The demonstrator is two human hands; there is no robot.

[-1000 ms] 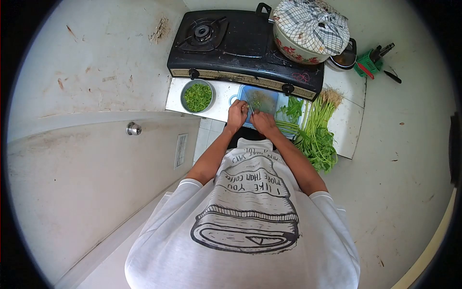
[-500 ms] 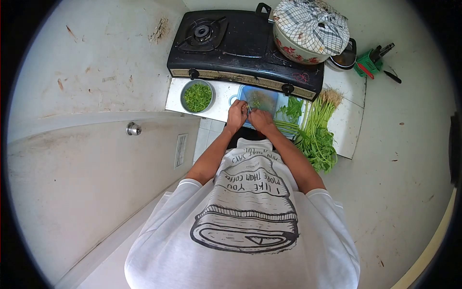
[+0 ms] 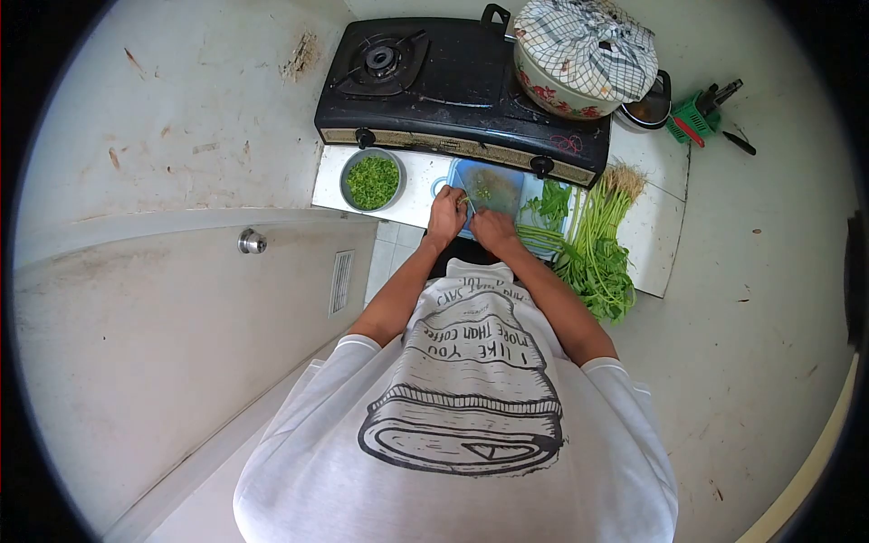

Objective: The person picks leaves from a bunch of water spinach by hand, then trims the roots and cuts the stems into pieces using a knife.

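Observation:
A blue cutting board lies in front of the stove with small chopped green bits on it. My left hand is closed at the board's left side, pinching a bit of green stalk at its fingertips. Beside it, my right hand is wrapped round a knife; its thin blade shows between both hands, close to the left fingers, while the handle is hidden in the fist. Cut leaves rest at the board's right, next to a large bunch of leafy green stalks with roots.
A grey bowl of chopped greens stands on the white counter at left. Behind is a black gas stove bearing a cloth-covered flowered pot. A small pot and a green basket with utensils are at right.
My right hand has shifted slightly downward and the knife blade shows more between the hands. My left hand has stayed nearly in place.

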